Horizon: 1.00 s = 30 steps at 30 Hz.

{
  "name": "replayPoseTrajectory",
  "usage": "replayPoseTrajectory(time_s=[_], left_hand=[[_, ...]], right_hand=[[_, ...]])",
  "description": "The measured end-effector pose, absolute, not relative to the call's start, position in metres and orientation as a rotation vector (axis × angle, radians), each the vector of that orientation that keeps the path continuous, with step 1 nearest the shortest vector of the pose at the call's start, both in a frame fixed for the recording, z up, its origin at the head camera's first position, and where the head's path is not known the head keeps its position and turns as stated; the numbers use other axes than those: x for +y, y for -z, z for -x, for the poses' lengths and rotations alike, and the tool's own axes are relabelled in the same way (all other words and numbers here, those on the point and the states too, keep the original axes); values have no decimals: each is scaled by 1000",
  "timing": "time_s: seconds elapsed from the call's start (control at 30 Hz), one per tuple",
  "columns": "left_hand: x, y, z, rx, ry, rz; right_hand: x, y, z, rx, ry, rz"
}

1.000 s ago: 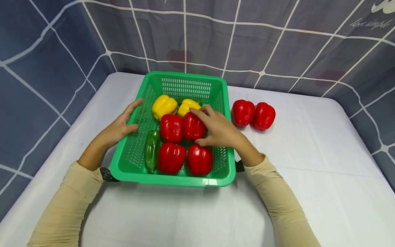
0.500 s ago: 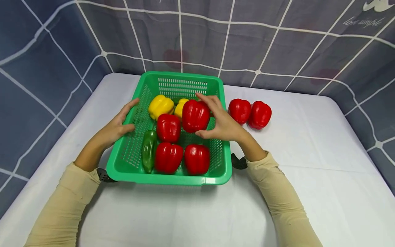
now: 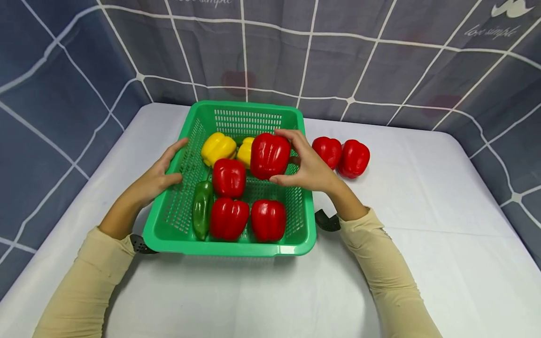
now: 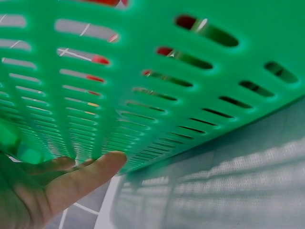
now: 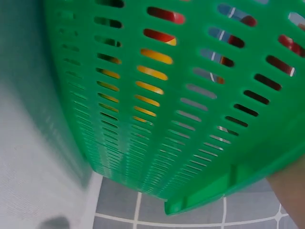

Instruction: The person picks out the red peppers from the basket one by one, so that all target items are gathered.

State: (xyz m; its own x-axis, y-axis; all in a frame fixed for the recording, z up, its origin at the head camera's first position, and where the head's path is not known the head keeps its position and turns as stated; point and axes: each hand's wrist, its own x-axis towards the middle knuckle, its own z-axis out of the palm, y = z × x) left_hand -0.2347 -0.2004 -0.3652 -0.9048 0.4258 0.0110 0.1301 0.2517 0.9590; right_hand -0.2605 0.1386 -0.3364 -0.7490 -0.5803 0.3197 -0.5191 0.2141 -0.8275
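My right hand (image 3: 310,164) holds a red bell pepper (image 3: 269,156), fingers at its far side and thumb at its near side, over the right half of the green plastic basket (image 3: 230,249). My left hand (image 3: 152,180) grips the basket's left rim; thumb and forefinger lie over the rim, and in the left wrist view other fingers (image 4: 88,181) reach along the outer wall. Inside the basket lie more red bell peppers (image 3: 229,178), yellow bell peppers (image 3: 218,148) and a long green pepper (image 3: 203,209). The basket wall hides the held pepper's grip in the right wrist view.
Two red bell peppers (image 3: 354,158) sit side by side on the white tablecloth (image 3: 422,197), right of the basket. A grey gridded curtain (image 3: 279,51) stands behind the table and along its sides.
My right hand has lifted the red bell pepper from among the others, baring the basket floor beneath. My left hand stays at the rim. The whole view has shifted slightly.
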Motion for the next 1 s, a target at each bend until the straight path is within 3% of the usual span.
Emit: replayPoseTrajectory(time_s=[1.0], left_hand=[[-201, 367, 234, 2283, -1704, -526]], right_hand=[[186, 324, 253, 2458, 1685, 980]])
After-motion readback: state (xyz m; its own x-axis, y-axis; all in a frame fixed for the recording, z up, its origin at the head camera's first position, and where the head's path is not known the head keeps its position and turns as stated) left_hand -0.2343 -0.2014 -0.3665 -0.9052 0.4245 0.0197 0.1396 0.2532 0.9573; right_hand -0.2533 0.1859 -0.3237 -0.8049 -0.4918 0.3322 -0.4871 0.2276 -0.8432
